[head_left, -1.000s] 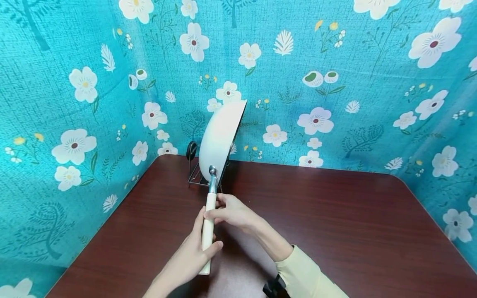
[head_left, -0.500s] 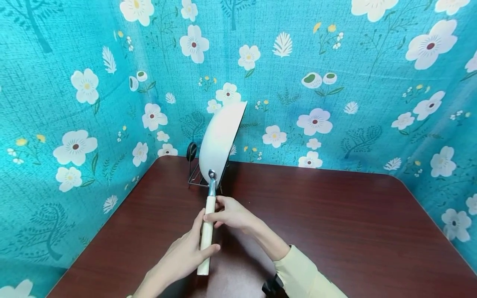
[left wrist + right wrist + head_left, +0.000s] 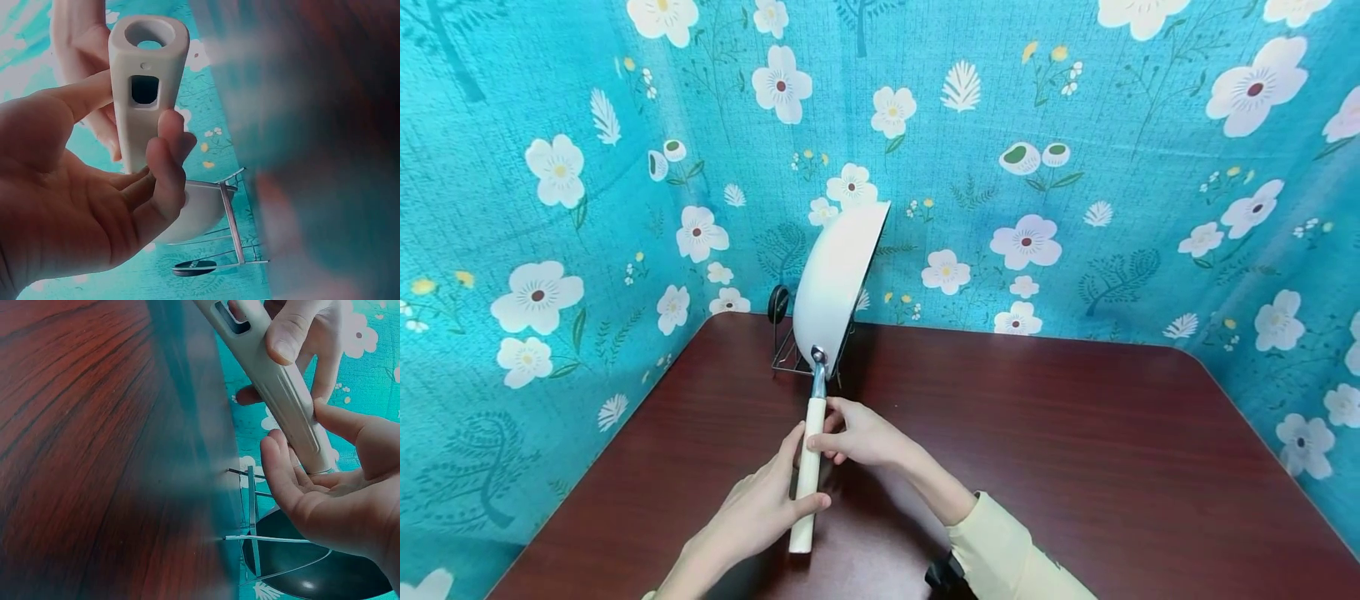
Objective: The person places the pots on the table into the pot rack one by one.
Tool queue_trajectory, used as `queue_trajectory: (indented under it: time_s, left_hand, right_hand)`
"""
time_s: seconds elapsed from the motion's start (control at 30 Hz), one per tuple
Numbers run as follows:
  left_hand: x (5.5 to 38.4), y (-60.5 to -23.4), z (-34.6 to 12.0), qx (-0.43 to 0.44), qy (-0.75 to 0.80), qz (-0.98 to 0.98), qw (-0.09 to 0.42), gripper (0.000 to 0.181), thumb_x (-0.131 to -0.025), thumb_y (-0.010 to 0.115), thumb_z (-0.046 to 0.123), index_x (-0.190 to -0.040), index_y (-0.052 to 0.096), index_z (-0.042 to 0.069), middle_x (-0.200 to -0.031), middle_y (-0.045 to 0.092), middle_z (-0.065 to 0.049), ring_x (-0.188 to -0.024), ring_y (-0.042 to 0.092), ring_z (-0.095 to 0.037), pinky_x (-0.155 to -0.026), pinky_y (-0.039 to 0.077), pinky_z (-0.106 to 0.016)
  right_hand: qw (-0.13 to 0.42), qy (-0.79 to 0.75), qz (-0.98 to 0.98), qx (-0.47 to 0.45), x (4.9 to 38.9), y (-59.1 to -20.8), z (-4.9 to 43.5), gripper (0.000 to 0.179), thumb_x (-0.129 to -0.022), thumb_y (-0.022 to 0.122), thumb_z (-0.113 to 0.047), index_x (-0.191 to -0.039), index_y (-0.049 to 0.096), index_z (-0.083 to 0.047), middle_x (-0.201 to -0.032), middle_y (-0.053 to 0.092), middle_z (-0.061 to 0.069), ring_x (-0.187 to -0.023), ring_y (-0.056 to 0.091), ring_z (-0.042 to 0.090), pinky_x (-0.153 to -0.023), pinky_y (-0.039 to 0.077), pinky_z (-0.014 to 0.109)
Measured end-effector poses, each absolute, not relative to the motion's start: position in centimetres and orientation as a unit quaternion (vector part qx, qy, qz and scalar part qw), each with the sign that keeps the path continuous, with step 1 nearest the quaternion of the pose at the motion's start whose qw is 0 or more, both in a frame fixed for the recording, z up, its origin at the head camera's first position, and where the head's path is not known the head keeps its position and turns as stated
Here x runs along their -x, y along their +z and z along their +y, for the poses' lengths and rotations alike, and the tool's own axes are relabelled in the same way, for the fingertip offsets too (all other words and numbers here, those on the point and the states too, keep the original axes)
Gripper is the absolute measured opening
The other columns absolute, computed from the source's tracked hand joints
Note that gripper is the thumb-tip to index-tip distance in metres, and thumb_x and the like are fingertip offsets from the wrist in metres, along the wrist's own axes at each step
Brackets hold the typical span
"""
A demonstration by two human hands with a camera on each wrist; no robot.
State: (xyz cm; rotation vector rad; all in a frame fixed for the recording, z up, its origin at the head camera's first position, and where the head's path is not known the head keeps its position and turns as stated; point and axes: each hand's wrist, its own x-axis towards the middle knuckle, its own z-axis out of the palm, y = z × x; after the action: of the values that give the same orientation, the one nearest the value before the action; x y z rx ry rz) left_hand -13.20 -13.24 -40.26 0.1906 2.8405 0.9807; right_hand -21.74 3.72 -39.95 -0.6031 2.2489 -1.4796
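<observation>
A wok (image 3: 835, 283), white outside and dark inside, stands on its side in a black wire rack (image 3: 790, 354) at the back left of the table. Its cream handle (image 3: 808, 479) slants toward me, joined by a short metal neck. My left hand (image 3: 760, 508) holds the lower part of the handle, thumb on one side and curled fingers on the other in the left wrist view. Higher up, close to the neck, my right hand (image 3: 868, 435) grips the same handle between thumb and fingers. The wok's dark inner face (image 3: 319, 562) shows in the right wrist view.
A dark red-brown wooden table (image 3: 1037, 433) spreads out to the right. Blue floral cloth (image 3: 970, 167) hangs close behind it and along the left side. The rack's round black end piece (image 3: 778, 304) rises left of the wok.
The wok and its neck have sunk slightly in the rack, and the handle's near end has swung a little left. Both hands stay on the handle. The head view has shifted slightly.
</observation>
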Motion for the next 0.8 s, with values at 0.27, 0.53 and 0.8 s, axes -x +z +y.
queue_trajectory:
  time_s: [0.27,0.53,0.8]
  left_hand:
    - [13.4,-40.5,-13.6,-0.073,0.313,0.945,0.066,0.106,-0.078,0.084,0.039,-0.158,0.02,0.01,-0.149,0.049,-0.012,-0.112,0.063,-0.022,-0.077,0.053,-0.042]
    - [13.6,-40.9,-13.4,-0.06,0.317,0.944,0.068,0.106,-0.078,0.084,0.038,-0.158,0.02,0.009,-0.153,0.042,-0.013,-0.118,0.06,-0.025,-0.083,0.054,-0.048]
    - [13.9,-39.9,-13.3,-0.055,0.339,0.939,0.033,0.1,-0.082,0.081,0.032,-0.159,0.017,0.02,-0.141,0.041,-0.008,-0.085,0.057,-0.014,-0.056,0.047,-0.027]
  right_hand:
    - [0.223,-0.482,0.813,0.237,21.4,-39.5,4.7,0.064,-0.088,0.073,-0.013,-0.142,0.044,0.005,-0.079,0.062,0.003,-0.063,0.06,0.018,-0.065,0.058,0.037]
    - [0.241,-0.454,0.815,0.267,21.3,-40.3,5.9,0.046,-0.091,0.07,-0.015,-0.131,0.057,0.004,-0.081,0.065,0.005,-0.074,0.065,0.027,-0.064,0.057,0.034]
    - [0.176,-0.423,0.841,0.287,21.1,-40.2,7.5,0.036,-0.092,0.068,-0.022,-0.123,0.067,-0.004,-0.09,0.072,0.001,-0.08,0.063,0.013,-0.066,0.051,0.023]
